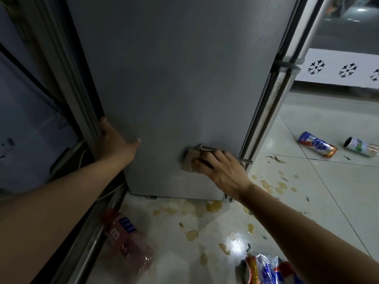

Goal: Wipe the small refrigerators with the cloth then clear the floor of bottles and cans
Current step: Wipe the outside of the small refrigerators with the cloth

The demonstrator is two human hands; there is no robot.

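Low on the grey side panel of the small refrigerator (174, 78) we press the cloth (189, 160) flat with our right hand (223, 171), fingers curled over the crumpled brownish fabric and pinning it against the metal just above the bottom edge. Our left hand (114, 140) braces the same refrigerator at its left edge: the fingers wrap round the corner out of sight, and the thumb lies straight across the grey panel. To the left we see a second pale appliance front (30, 119), dim and partly cut off.

Below the refrigerator the white tiled floor (328, 191) is spotted with yellowish spills (213, 206). A clear plastic bottle (127, 240) with a red cap and pinkish contents lies on its side near the metal rail at the lower left. Near the bottom edge, just under our right forearm, a crushed red, blue and white can (264, 269) rests on the tiles. Farther off to the right lie two more cans, well apart from the refrigerator: a blue and red can (316, 144) and, just beside it, a green and white can (361, 147), both on their sides.
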